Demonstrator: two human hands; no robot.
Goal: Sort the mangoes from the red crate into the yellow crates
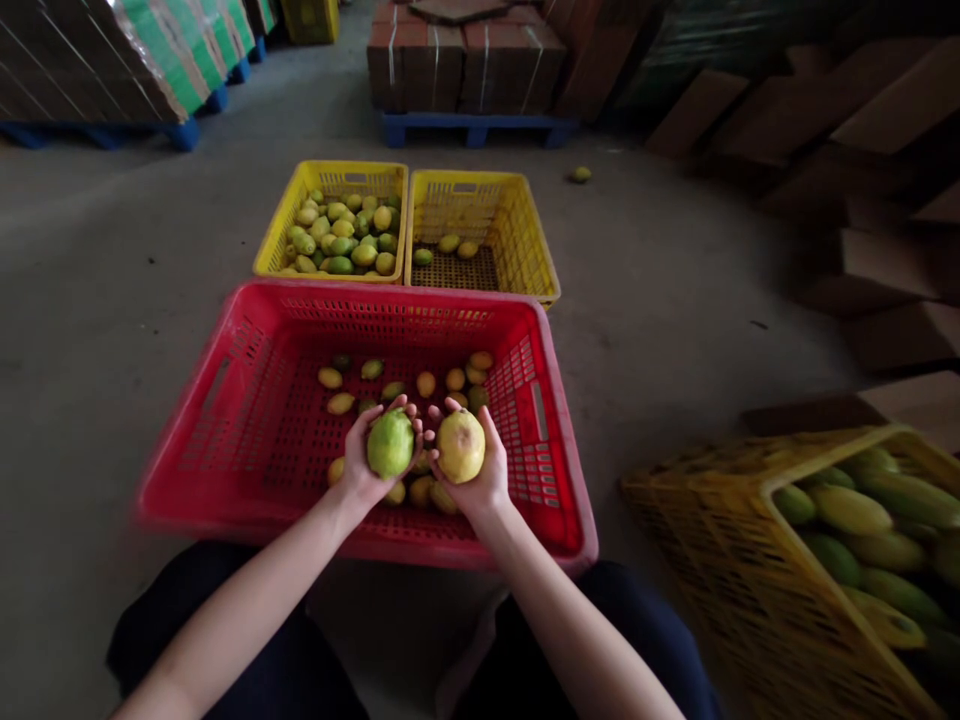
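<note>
A green lemon [390, 444] rests in my left hand [364, 470], palm up with the fingers curled round its far side. My right hand [491, 475] cups a yellow lemon [460, 447] that has a brownish patch on its top. Both hands are side by side above the red crate [247, 480], close together at the fingertips. Below them, several yellow and green lemons [341, 403] lie scattered on the crate's slotted floor; some are hidden by my hands.
Beyond the red crate stand a yellow crate [277, 225] full of lemons and another yellow crate [525, 230] holding a few. A tilted yellow crate [697, 500] with larger green fruit is at right. One lemon [581, 174] lies on the floor. Stacked boxes [427, 65] sit behind.
</note>
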